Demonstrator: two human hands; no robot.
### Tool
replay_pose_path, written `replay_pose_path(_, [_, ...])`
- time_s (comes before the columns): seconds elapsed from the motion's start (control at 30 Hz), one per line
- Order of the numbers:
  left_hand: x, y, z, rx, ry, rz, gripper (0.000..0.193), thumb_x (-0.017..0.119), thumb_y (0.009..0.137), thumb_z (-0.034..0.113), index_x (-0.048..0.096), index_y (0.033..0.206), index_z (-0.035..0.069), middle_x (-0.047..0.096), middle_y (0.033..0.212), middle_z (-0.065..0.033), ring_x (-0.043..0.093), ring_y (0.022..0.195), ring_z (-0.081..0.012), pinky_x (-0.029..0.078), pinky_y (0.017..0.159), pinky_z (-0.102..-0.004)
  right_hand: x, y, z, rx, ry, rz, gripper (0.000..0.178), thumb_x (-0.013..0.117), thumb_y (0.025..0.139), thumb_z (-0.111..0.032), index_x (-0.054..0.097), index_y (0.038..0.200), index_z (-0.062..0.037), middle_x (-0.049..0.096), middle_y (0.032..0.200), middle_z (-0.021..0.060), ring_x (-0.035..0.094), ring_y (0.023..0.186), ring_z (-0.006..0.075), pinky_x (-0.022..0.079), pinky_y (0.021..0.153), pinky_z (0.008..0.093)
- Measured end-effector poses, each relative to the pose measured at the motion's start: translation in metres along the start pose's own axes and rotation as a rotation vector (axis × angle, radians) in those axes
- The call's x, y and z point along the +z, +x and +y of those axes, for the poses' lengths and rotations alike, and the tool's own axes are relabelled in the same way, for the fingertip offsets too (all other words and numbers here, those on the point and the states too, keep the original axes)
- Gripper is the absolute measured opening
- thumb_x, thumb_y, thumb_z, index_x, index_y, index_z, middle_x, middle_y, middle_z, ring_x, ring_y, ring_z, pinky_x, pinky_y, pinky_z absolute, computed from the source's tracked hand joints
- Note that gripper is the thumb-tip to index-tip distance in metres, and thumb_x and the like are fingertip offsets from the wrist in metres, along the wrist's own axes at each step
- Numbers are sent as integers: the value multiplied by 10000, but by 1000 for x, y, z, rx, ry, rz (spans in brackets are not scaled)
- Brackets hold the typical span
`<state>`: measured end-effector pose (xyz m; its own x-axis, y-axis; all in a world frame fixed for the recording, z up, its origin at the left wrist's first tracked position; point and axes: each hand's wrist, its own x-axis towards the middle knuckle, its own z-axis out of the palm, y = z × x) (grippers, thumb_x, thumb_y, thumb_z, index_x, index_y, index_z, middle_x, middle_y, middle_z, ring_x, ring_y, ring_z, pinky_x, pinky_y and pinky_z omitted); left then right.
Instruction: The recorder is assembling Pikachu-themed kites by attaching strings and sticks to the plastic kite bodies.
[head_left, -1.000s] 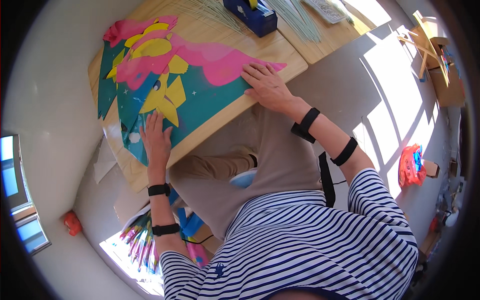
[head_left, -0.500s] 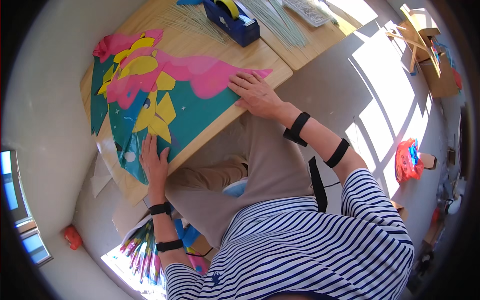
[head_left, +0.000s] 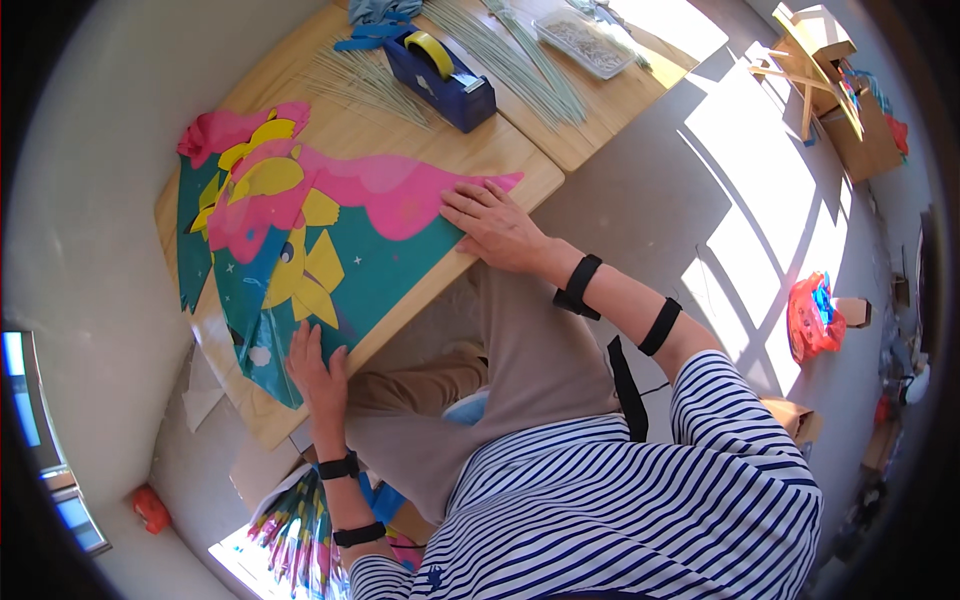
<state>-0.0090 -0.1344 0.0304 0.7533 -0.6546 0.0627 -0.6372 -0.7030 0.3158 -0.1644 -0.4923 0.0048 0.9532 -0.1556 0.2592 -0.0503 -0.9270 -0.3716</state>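
A printed sheet in teal, pink and yellow, shaped like a kite skin, lies on a light wood table. It bears a yellow cartoon figure, and its left part is folded over in glossy layers. My right hand rests flat on the sheet near its right corner, fingers together and stretched out, with nothing in it. My left hand lies open at the sheet's near edge, fingertips on the teal part and thumb apart. Both wrists wear black straps.
At the table's back stands a blue tape dispenser with yellow tape. Thin pale sticks lie in bundles beside it, near a clear plastic box of small pieces. Below left is a stack of colourful folded sheets. A red bag sits on the floor.
The view has shifted, so the table sits lower in the picture. My left hand has drawn slightly toward me along the sheet's edge; my right hand stays on the sheet.
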Motion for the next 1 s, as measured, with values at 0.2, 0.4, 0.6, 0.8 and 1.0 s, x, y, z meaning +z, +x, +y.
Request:
replay_pose_path(0.2, [1,-7,2,6,-15,18,483,653,896,167,549,1349,36,463,1490,-129,374,1406,-345,236,1150,-539,-3,0,1,-15,15,10,620,702,861,-269,485,1405,-69,448,1492,95,357,1406,302,271,1171,501])
replay_pose_path(0.4, [-5,-19,-26,-97,63,87,393,574,932,84,560,1321,32,476,1479,-112,387,1393,-332,251,1147,-520,-7,4,0,14,31,0,616,666,888,-282,466,1426,-57,434,1502,112,342,1418,311,247,1177,503])
replay_pose_path(0.6, [-11,-35,-52,-186,110,120,384,564,935,73,566,1318,48,479,1478,-90,386,1394,-313,247,1154,-533,-5,1,3,34,-60,-23,606,619,926,-306,445,1449,-55,415,1524,99,322,1436,299,219,1188,497])
replay_pose_path(0.8, [-1,-36,-46,-218,144,59,426,577,933,90,537,1356,66,454,1501,-70,366,1416,-287,216,1173,-557,-4,1,3,22,-85,-31,607,613,930,-319,447,1447,-48,414,1525,102,316,1440,298,217,1188,500])
replay_pose_path(1.0, [2,-30,-51,-239,111,56,459,585,927,82,522,1381,85,439,1518,-46,352,1431,-268,195,1176,-575,1,-1,5,15,-96,-9,626,617,923,-338,442,1441,-33,407,1520,126,321,1427,324,223,1176,533])
